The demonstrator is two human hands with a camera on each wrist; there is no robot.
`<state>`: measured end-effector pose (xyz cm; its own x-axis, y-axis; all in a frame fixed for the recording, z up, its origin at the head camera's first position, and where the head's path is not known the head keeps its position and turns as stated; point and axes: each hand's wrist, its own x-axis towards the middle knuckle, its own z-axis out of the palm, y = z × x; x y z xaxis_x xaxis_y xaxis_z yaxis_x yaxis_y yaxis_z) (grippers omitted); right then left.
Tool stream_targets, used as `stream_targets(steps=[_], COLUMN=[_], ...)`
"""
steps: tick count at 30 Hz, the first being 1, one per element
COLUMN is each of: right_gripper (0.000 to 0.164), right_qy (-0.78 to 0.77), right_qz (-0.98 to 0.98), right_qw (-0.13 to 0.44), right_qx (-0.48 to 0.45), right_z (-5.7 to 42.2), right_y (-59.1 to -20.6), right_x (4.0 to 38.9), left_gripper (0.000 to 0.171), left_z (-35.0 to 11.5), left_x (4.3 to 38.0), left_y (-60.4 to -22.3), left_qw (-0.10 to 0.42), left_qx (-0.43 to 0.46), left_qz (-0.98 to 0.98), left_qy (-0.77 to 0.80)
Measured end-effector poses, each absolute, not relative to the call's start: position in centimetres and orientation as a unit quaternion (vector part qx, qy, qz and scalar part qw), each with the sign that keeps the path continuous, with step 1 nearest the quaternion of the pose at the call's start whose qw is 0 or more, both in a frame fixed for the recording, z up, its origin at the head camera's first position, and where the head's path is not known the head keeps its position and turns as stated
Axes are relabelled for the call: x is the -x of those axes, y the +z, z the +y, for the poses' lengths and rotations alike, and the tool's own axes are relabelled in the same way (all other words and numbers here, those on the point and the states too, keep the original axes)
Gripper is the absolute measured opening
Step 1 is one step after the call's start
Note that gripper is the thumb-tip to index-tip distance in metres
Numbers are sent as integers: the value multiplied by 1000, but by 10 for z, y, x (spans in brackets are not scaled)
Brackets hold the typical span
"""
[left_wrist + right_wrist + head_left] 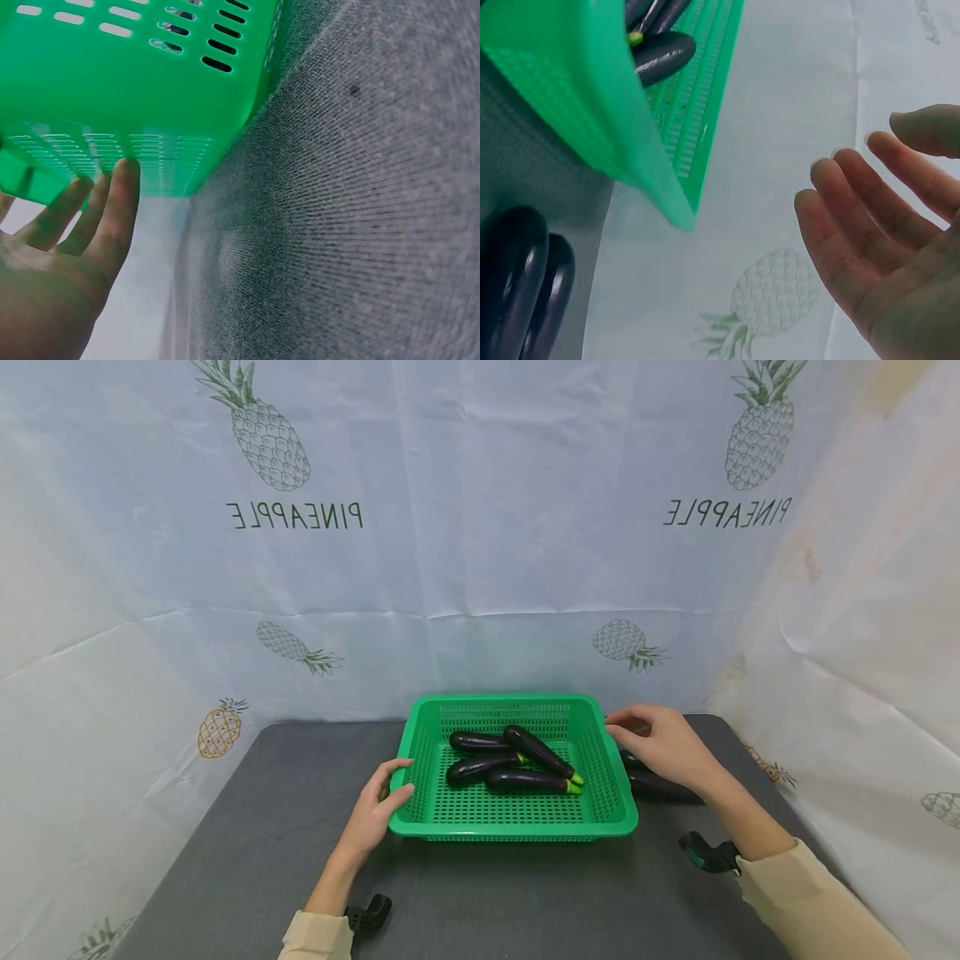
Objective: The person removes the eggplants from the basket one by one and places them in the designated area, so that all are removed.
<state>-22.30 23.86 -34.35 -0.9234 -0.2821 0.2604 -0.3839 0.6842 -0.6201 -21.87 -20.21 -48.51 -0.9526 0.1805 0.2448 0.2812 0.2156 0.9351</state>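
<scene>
A green plastic basket (pixel 517 837) stands on the dark table, with several dark purple eggplants (pixel 528 781) lying inside. At its left side, my left hand (pixel 371 814) holds the rim, thumb and index finger over the edge. The left wrist view shows other fingers (pixel 124 199) against the basket's slotted outer wall. Beside the right rim hovers my right hand (pixel 663 745), its fingers loosely bent. The right wrist view shows that hand (pixel 892 255) holding nothing, apart from the basket. Below it, more eggplants (pixel 660 787) lie on the table, partly hidden by the hand.
A grey-black table (pixel 300 827) fills the lower area. Behind it hangs a pale cloth (pixel 480 527) printed with pineapples, and white cloth also covers both sides. Black wrist devices (pixel 708 853) are worn on both arms.
</scene>
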Motion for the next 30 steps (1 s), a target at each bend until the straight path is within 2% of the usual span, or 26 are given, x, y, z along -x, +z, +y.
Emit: stream_targets(steps=[30], right_gripper=[23], right_qy=[355], right_qz=[-904], right_qw=[43], right_qx=[-233], right_z=[179], right_y=[-340], right_x=[267], left_gripper=[44], left_z=[-202], left_x=[220], left_y=[-486], left_qw=[45], left_qx=[142], left_qz=[-778], left_qy=[-610])
